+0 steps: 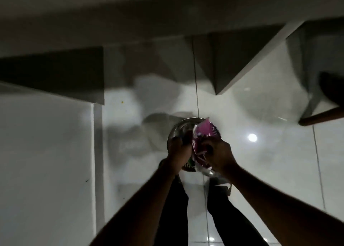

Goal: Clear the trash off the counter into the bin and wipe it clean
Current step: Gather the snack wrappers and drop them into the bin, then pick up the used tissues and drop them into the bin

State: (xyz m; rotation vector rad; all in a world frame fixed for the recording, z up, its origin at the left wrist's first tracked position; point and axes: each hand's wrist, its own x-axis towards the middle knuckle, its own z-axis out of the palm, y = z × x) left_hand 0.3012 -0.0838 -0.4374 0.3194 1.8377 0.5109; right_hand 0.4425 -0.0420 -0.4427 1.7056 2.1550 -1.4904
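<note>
While one bin (178, 128) stands below, two hands (179, 150) grip one wrapper (204, 134).

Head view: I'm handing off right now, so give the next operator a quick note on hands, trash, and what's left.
Left hand: closed on something dark over the metal bin; what it is cannot be told.
Right hand: holding crumpled purple wrappers above the bin's mouth.
The bin stands on the white tiled floor in front of the person's feet.
Done: trash carried to the bin.
Left: drop it in, then wipe the counter, which is out of view.
</note>
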